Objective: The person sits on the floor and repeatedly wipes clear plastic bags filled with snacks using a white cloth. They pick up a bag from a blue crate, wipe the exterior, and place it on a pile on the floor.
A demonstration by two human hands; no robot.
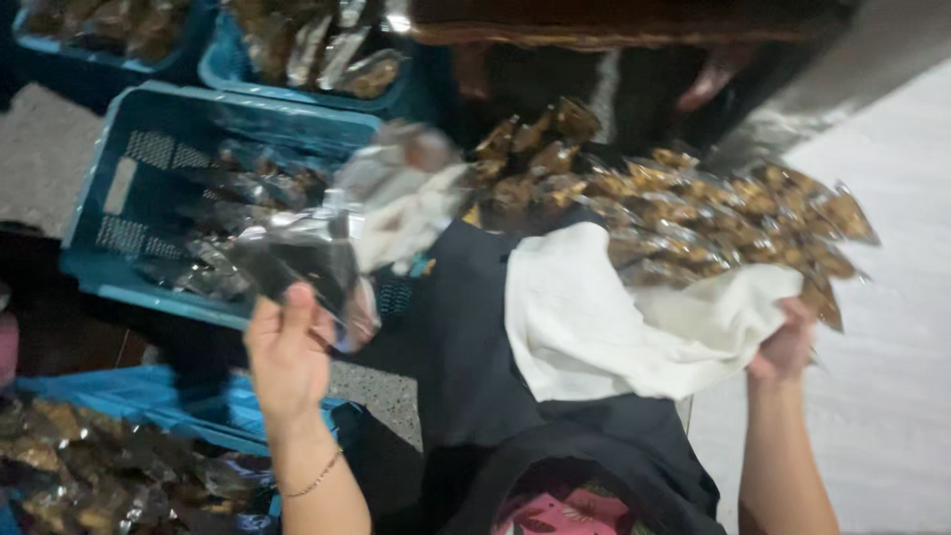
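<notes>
My left hand [287, 352] is raised over my lap and grips a clear plastic packet [297, 260] with dark contents; the packet is blurred. My right hand [788, 345] clutches the edge of a white cloth [594, 317] that lies across my dark garment [466, 357]. A heap of several clear packets of brown snacks [693, 213] rests on the cloth, just above my right hand. A thin bracelet circles my left wrist.
A blue plastic crate [149, 149] with a few packets stands at the left. Two more blue crates [297, 59] with packets sit behind it. A pile of packets [79, 466] lies at the lower left. Pale floor [892, 347] runs along the right.
</notes>
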